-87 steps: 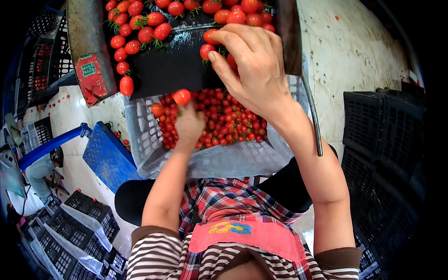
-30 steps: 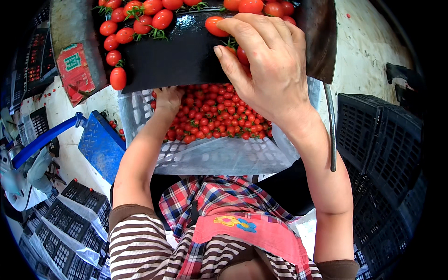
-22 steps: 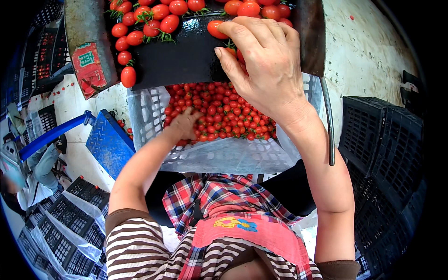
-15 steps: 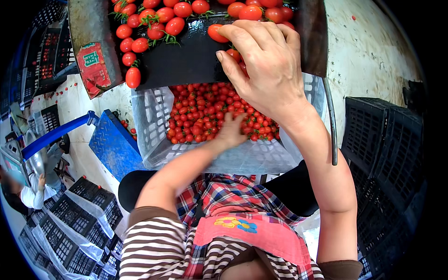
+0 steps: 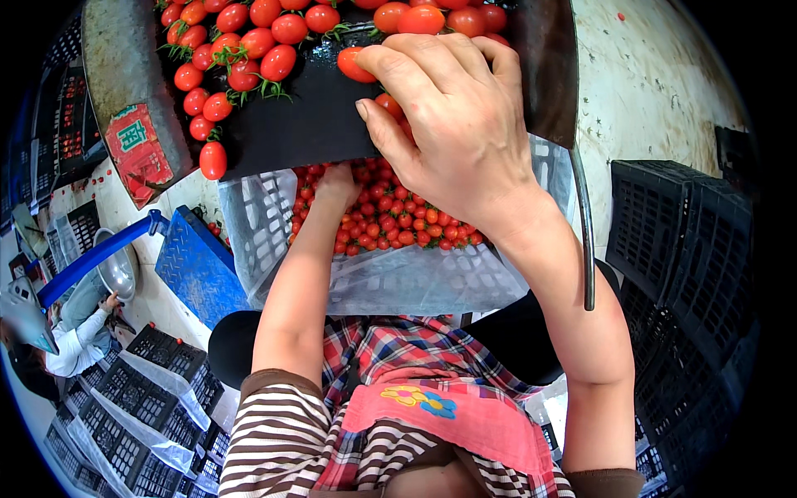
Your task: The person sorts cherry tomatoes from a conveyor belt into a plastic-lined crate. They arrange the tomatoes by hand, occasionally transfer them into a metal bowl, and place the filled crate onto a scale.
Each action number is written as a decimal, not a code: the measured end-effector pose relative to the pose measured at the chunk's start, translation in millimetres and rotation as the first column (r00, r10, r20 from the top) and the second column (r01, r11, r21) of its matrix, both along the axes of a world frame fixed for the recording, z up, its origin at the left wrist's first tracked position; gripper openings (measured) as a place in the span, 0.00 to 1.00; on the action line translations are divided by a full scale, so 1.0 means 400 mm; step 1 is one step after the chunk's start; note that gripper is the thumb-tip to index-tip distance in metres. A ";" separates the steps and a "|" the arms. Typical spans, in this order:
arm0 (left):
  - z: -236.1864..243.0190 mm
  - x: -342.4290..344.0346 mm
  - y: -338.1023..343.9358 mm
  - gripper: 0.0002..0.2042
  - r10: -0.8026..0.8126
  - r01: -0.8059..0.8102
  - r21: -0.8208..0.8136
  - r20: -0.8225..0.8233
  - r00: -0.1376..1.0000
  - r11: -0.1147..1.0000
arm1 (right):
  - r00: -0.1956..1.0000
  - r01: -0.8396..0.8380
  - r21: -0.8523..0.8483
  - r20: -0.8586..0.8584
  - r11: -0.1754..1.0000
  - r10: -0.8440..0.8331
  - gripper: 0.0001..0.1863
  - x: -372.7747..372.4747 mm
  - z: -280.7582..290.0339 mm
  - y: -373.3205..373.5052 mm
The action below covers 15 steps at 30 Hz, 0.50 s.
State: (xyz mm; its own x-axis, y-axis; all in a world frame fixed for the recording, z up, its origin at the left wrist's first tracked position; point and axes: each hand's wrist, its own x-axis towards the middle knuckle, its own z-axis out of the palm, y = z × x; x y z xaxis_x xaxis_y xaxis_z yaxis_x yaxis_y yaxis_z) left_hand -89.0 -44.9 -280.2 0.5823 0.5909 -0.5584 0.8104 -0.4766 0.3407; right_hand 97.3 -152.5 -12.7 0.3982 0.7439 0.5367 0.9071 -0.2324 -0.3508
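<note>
My right hand (image 5: 452, 120) arches over the lower end of a black chute (image 5: 307, 124), thumb and index finger apart. One cherry tomato (image 5: 355, 65) lies against its index fingertip, and more tomatoes (image 5: 388, 104) show between thumb and fingers. What lies beneath the palm is hidden. My left hand (image 5: 339, 184) reaches down into a crate of cherry tomatoes (image 5: 398, 220), just under the chute's lip. Its fingers are out of sight. Clear plastic film lines the crate (image 5: 415, 282). On the chute's left side lies a cluster of tomatoes with green calyxes (image 5: 278, 62).
A dark rod (image 5: 587, 241) hangs beside my right forearm. Black crates (image 5: 647, 224) stack at the right, and film-draped crates (image 5: 154, 390) stand lower left. A blue metal plate (image 5: 195, 270) and bar (image 5: 95, 257) are at the left, near another person's sleeve (image 5: 83, 344) and a metal bowl (image 5: 120, 266).
My left hand has moved forward and left, from the crate's middle to under the chute's lip. My right hand stays over the chute. The view has shifted slightly, and the metal bowl shows more clearly.
</note>
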 end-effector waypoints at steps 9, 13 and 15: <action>0.323 0.024 0.047 0.11 -0.615 0.503 -0.435 -0.165 0.771 0.747 | 0.995 -0.060 0.081 0.089 0.995 0.052 0.13 0.024 -0.029 -0.009; 0.520 -0.122 0.236 0.14 -0.328 0.062 -0.809 -0.166 0.930 0.584 | 0.996 -0.063 0.051 0.071 0.997 0.059 0.13 0.014 -0.005 -0.001; 0.648 -0.172 0.337 0.16 -0.207 0.016 -0.752 -0.160 0.965 0.659 | 0.997 -0.054 0.031 0.056 0.998 0.052 0.17 0.000 0.020 0.010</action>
